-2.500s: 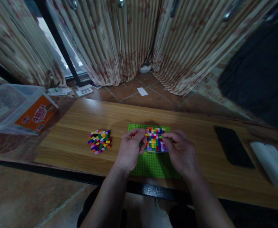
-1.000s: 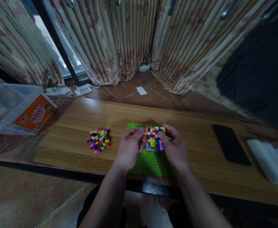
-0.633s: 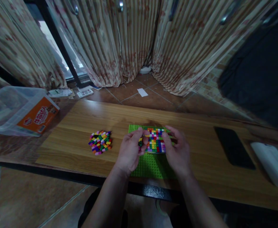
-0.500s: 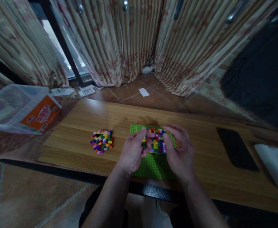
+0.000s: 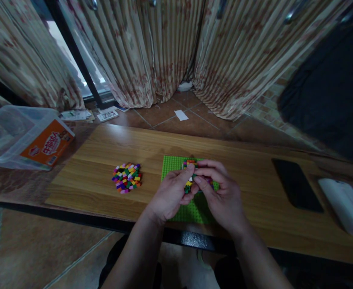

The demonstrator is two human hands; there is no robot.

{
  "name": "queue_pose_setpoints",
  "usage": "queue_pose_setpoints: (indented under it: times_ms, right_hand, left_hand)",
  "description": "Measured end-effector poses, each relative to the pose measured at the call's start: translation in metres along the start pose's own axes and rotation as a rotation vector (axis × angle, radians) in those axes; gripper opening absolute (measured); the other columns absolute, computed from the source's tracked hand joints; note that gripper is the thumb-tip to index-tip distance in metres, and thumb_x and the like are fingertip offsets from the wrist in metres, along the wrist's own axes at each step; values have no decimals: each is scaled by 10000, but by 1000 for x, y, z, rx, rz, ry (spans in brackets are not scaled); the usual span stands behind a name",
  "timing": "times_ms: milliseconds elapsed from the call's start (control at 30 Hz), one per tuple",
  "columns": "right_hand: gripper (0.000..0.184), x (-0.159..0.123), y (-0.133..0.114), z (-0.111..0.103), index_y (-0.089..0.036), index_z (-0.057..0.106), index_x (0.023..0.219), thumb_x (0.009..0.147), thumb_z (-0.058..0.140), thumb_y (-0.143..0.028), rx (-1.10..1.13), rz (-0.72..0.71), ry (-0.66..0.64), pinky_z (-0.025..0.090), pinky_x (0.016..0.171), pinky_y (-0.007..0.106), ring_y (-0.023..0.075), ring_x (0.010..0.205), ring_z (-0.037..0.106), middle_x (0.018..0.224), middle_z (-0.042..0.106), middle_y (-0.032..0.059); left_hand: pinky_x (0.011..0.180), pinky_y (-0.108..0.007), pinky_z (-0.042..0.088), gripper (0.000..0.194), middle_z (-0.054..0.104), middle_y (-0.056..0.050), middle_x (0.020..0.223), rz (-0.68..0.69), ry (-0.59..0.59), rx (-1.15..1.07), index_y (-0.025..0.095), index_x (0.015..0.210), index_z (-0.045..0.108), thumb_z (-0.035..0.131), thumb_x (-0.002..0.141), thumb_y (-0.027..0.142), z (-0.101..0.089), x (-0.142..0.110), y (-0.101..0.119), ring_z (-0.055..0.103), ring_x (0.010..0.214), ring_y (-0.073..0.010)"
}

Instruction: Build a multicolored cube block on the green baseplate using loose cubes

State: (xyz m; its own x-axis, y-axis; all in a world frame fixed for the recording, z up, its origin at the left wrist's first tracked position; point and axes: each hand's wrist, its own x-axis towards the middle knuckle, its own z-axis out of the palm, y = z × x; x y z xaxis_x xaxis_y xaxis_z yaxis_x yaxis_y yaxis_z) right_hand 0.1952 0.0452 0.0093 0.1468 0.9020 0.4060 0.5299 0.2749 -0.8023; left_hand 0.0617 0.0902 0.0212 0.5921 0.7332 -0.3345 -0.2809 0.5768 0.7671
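Observation:
A green studded baseplate lies on the wooden table under both hands. Rows of small coloured toy bricks cover part of its upper area, largely hidden by my fingers. My left hand is closed around a few loose toy bricks, with yellow, white and green ones showing. The thumb and fingertips of my right hand are pinched together against my left fingertips; whatever is between them is too small to make out. Left of the baseplate lies a loose pile of mixed toy bricks.
A clear plastic box with an orange label stands at the table's left end. On the right rest a black phone-like slab and a white packet. Curtains hang beyond the table, and a paper lies on the floor.
My right hand has moved left from the brick rows and its fingers have closed at my left fingertips. My left hand has shifted slightly right, still holding bricks.

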Motion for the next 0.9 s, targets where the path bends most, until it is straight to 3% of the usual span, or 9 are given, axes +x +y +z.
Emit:
queue_pose_setpoints:
  times_ms: [300,533,667,900]
  right_hand:
    - [107,-1,4,-9,-296,739,913,869,659,-239,59,54,132,488,883,346,176,1010,624,1038,663,10]
    - [110,1,28,-24,-239,750,847,775,723,-317,143,354,312,520,761,353,182,807,660,861,732,19]
    - [146,1,32,-24,-226,753,821,733,736,-340,174,438,265,536,738,357,187,770,670,820,749,25]
    - [152,-3,32,-18,-224,761,855,757,718,-332,176,446,120,518,717,327,173,755,657,850,748,23]
  left_hand:
    - [375,-167,105,455,463,40,563,29,87,-18,120,787,638,670,781,574,-3,0,6,296,384,-12]
    - [373,-162,117,446,464,40,550,81,171,-52,106,783,671,705,758,550,-6,0,9,300,390,-11]
    - [373,-155,119,444,470,38,554,83,192,-78,103,781,672,724,741,542,-7,1,8,310,397,-11]
    - [368,-164,120,452,467,42,546,94,200,-64,107,792,670,713,746,554,-5,1,8,308,381,-13]
